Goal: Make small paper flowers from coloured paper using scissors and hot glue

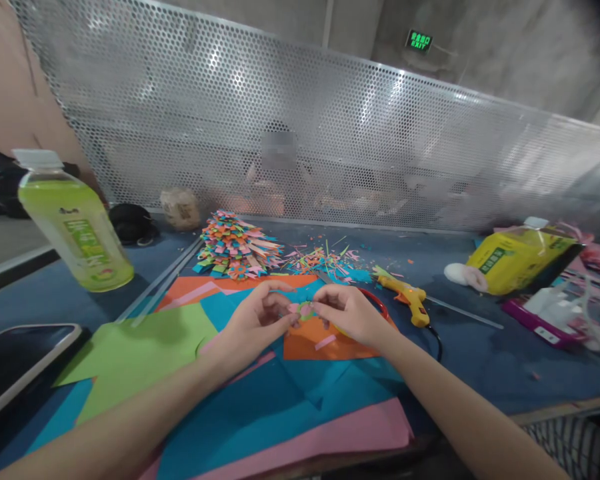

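2 hands [260, 319] [349, 313] pinch 1 paper flower [304, 310] (pink/green).

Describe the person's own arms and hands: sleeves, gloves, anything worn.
Both forearms are bare up to the picture's edge, with no sleeves showing. The left hand and right hand wear no gloves. No watch, bracelet or ring is visible on either.

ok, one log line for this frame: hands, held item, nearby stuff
left hand: pinching paper piece | right hand: pinching same | nearby: glue gun, paper-flower pile, green bottle
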Motion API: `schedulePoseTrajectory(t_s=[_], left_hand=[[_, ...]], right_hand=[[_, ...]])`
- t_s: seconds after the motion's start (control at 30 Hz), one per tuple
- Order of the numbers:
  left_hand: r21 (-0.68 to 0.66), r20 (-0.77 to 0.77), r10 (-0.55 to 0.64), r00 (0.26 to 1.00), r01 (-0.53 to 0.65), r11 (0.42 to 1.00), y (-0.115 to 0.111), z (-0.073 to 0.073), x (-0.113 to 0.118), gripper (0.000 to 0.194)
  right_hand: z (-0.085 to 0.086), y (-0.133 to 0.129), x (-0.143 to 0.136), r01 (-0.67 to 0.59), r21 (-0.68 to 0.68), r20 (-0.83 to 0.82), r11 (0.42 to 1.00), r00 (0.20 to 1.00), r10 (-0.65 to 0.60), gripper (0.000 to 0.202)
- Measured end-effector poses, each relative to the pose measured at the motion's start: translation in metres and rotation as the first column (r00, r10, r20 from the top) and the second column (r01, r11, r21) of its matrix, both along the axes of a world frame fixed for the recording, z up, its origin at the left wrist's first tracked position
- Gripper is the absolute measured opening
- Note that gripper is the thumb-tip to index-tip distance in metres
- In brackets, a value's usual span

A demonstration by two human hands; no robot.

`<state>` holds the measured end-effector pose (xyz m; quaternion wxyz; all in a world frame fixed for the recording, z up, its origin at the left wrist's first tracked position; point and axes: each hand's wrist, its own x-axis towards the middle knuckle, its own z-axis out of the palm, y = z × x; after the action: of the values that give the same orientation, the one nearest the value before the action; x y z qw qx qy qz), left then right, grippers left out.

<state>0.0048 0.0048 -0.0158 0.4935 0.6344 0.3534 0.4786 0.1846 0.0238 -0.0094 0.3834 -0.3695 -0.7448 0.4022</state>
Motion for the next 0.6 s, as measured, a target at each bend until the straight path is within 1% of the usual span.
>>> schedulePoseTrajectory(t_s=[0.17, 0.37, 0.47, 0.6], left_hand=[[0.006, 0.015, -0.003, 1.000, 0.003, 1.000, 0.0013, -0.0024, -0.0006, 0.031], [0.005, 0.020, 0.014, 1.000, -0.014, 1.000, 0.0015, -0.0036, -0.0012, 0.031], [0.008, 0.022, 0.023, 0.999, -0.023, 1.000, 0.0025, -0.0044, -0.0013, 0.029], [-0.008, 0.037, 0.024, 0.999, -0.024, 1.000, 0.0041, -0.0043, -0.0010, 0.030]], right_hand=[[-0.0009, 0.0005, 0.0017, 0.018, 0.033, 0.035, 0.999, 0.999, -0.019, 0.011], [-0.0012, 0.0007, 0.0025, 0.068, 0.103, 0.070, 0.992, 0.995, -0.075, 0.012], [0.0015, -0.0003, 0.0033, 0.092, 0.121, 0.072, 0.988, 0.992, -0.102, 0.013], [0.0077, -0.0009, 0.0069, 0.127, 0.108, 0.059, 0.986, 0.989, -0.133, 0.011]])
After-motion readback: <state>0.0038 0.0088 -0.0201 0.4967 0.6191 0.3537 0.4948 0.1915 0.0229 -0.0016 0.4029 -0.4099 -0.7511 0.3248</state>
